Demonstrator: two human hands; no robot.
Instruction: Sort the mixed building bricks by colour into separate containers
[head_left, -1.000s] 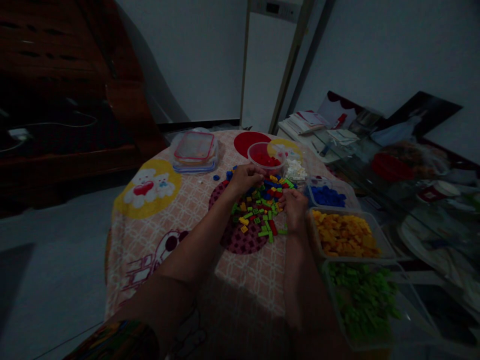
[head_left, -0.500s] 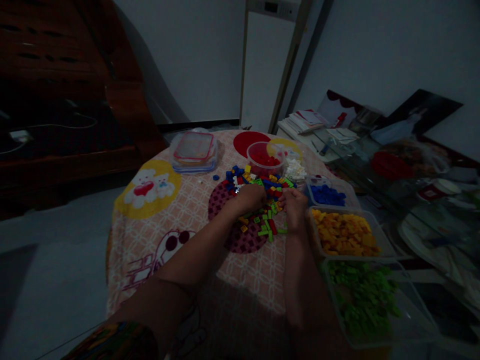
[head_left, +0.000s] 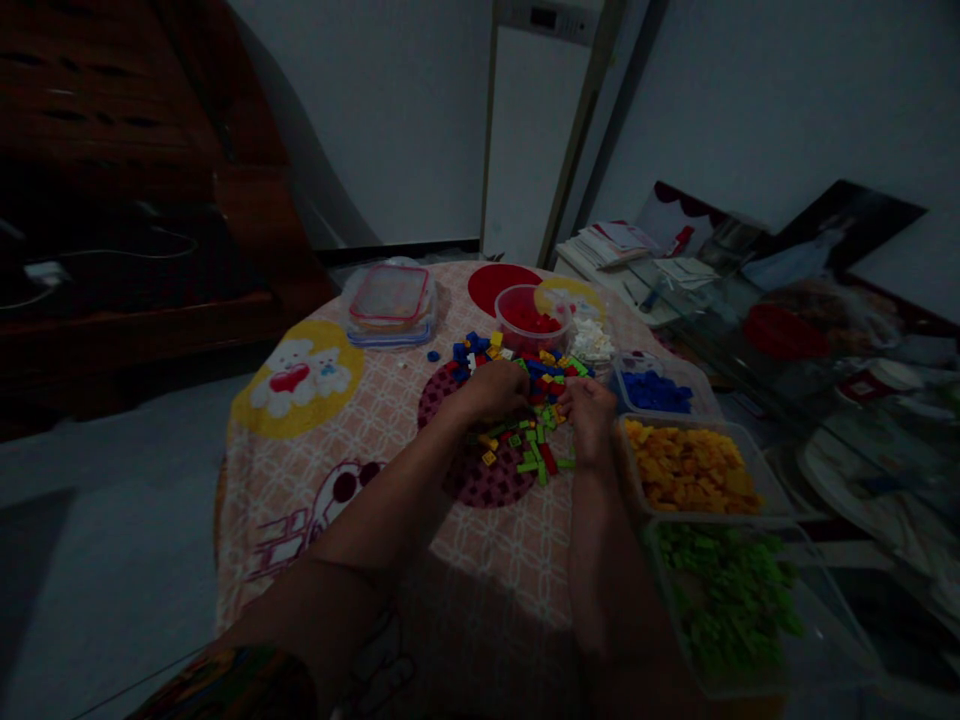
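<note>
A mixed pile of toy building bricks (head_left: pixel 535 437) in blue, red, yellow, green and white spreads over a dark pink circle on the tablecloth. My left hand (head_left: pixel 495 390) reaches over the left and middle of the pile with its fingers curled down; their tips are hidden behind the back of the hand. At the pile's right edge, my right hand (head_left: pixel 590 408) has thumb and fingers pinched together. Whatever is between them is too small and dark to make out. Just behind the hands stands a round tub of red bricks (head_left: pixel 529 317).
On the right, clear boxes hold blue bricks (head_left: pixel 657 392), yellow bricks (head_left: pixel 694 470) and green bricks (head_left: pixel 727 590). White bricks (head_left: pixel 592 341) lie beside the red tub. Stacked lidded boxes (head_left: pixel 391 305) sit back left. A cluttered glass table (head_left: pixel 757 340) adjoins on the right.
My left hand has shifted very slightly up and left over the pile. The right hand keeps almost the same place and pinch.
</note>
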